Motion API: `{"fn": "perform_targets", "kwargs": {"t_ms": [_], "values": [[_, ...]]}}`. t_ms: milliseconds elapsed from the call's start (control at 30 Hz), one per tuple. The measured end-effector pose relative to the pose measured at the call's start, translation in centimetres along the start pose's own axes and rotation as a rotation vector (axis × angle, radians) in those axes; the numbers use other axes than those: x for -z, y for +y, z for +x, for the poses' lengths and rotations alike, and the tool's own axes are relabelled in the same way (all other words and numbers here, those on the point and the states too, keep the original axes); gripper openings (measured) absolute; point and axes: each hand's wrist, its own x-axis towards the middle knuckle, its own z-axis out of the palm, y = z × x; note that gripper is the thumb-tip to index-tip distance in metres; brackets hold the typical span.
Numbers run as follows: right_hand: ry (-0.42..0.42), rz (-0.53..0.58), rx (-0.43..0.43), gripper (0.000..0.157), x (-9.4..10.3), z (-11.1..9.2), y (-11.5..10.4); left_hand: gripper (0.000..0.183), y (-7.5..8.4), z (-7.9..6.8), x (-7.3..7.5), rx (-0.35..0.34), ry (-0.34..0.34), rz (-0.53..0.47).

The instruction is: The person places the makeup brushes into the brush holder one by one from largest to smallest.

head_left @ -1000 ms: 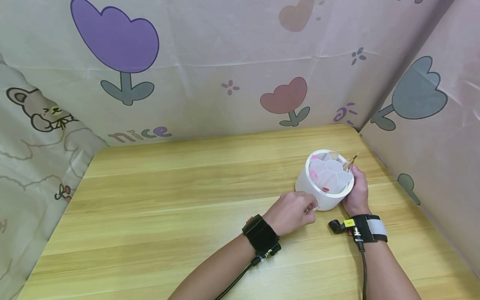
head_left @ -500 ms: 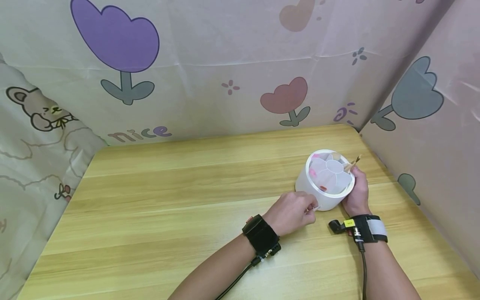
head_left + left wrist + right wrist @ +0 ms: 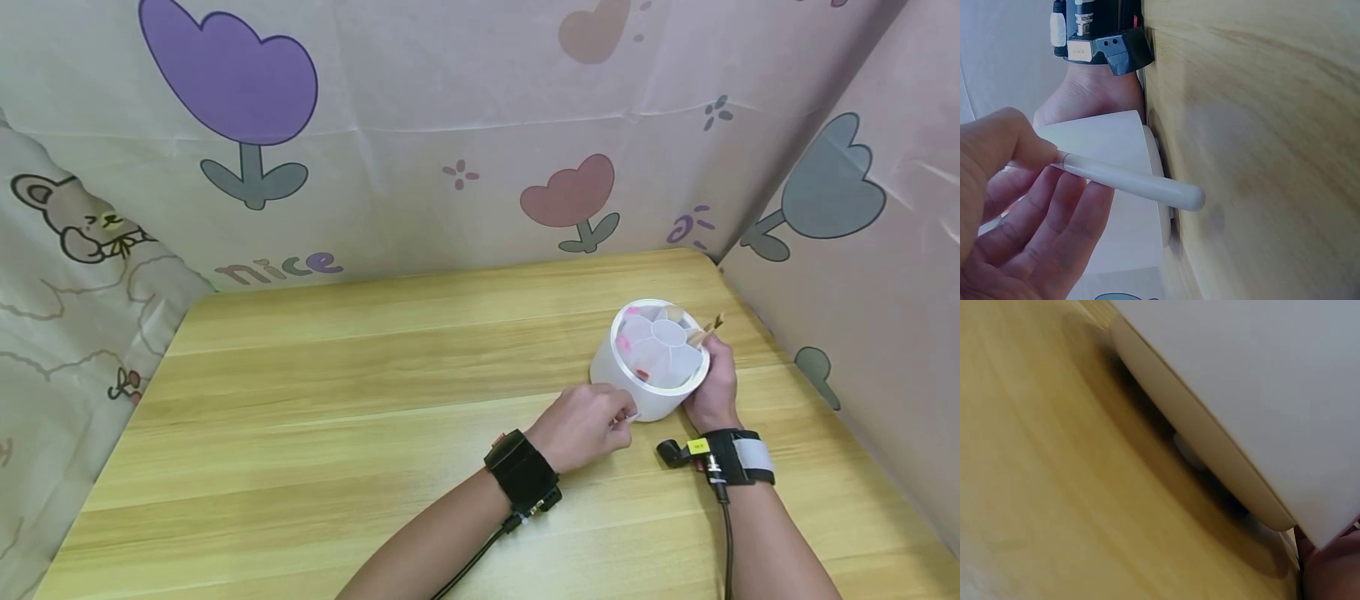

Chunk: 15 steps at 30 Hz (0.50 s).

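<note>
A white round pot point(image 3: 630, 392) stands on the wooden table's right side, with a flower-shaped divider point(image 3: 667, 333) inside its rim. My right hand point(image 3: 715, 387) grips the pot's right side, its fingers mostly hidden; in the right wrist view only a bit of that hand point(image 3: 1338, 569) shows at the lower corner. At the pot's front left, my left hand point(image 3: 585, 425) pinches a slim white rod point(image 3: 1132, 181) between thumb and fingers. The rod has a rounded end and a thin ring line near the thumb; its other end is hidden.
Several thin brown-tipped sticks point(image 3: 707, 331) poke out over the pot's right rim. A small red piece point(image 3: 642, 375) shows under the divider's front. Below the pot is a round base point(image 3: 1204, 444) with a small foot point(image 3: 1188, 452). Printed curtains point(image 3: 420, 100) hang behind the table point(image 3: 337, 417).
Inside the pot, the divider has turned slightly clockwise; the red piece shifted left and the stick tips moved right and down. Both hands have stayed in place.
</note>
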Motion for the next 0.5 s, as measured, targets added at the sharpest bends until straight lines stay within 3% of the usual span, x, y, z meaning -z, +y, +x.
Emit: {"fn": "perform_targets", "kwargs": {"t_ms": [500], "values": [[0.028, -0.062, -0.028, 0.055, -0.10, -0.20, -0.26, 0.010, 0.06, 0.02, 0.11, -0.019, 0.006, 0.007]]}}
